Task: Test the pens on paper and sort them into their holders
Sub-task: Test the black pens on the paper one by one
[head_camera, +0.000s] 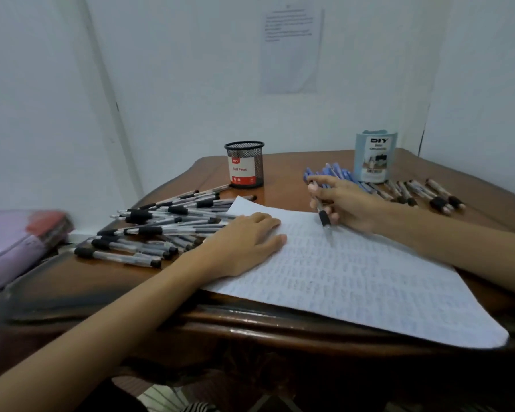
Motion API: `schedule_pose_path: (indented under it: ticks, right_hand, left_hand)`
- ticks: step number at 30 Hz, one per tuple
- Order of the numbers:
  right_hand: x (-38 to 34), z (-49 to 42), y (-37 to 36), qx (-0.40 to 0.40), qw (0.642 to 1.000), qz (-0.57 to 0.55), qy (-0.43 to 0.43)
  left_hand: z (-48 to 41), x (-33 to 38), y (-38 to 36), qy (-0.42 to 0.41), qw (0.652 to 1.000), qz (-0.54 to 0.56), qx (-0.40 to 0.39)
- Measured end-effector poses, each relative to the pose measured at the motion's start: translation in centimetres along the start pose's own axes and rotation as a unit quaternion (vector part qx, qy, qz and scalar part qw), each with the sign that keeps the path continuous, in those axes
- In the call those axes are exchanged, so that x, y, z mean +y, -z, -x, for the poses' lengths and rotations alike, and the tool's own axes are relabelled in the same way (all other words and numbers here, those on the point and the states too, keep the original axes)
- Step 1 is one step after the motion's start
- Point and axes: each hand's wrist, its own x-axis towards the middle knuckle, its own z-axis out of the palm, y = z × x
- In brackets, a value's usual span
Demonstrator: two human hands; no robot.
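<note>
Left hand (247,233) lay flat, fingers straight — pinning the paper (354,275); right hand (342,203) gripped a pen (323,214), tip down, likely to test.

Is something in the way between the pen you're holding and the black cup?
Nothing visible blocks it. Flat paper and bare table lie between the pen in the right hand and the black cup.

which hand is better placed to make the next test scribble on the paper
Right. The right hand grips a pen, its tip angled down at the paper. The left hand lies flat on the paper's left part, holding no pen, so it likely serves best steadying it.
</note>
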Motion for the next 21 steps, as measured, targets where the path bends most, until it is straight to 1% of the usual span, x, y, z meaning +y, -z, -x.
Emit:
schedule_pose_path:
  ticks: [2,5,8,11,14,21]
  right_hand:
    - [-0.35,0.04,0.05,0.0,0.999,-0.05,0.012]
    - [-0.78,0.2,0.11,0.008,0.997,-0.073,0.028]
    - [-0.8,0.44,-0.1,0.01,0.997,-0.062,0.041]
    - [-0.76,0.43,-0.15,0.021,0.998,-0.025,0.047]
    - [-0.69,0.36,0.07,0.012,0.999,0.007,0.052]
    - [-0.48,-0.1,0.29,0.011,1.0,-0.014,0.024]
  left_hand:
    - [0.24,0.14,0.07,-0.006,1.0,0.004,-0.005]
    - [0.3,0.17,0.11,-0.007,1.0,0.01,-0.014]
    - [0.33,0.19,0.07,-0.004,1.0,0.008,-0.016]
    - [0.25,0.14,0.01,-0.001,1.0,0.001,-0.019]
    - [0.2,0.05,0.0,-0.002,1.0,-0.006,-0.018]
    - [-0.14,0.03,-0.07,-0.001,1.0,-0.017,-0.005]
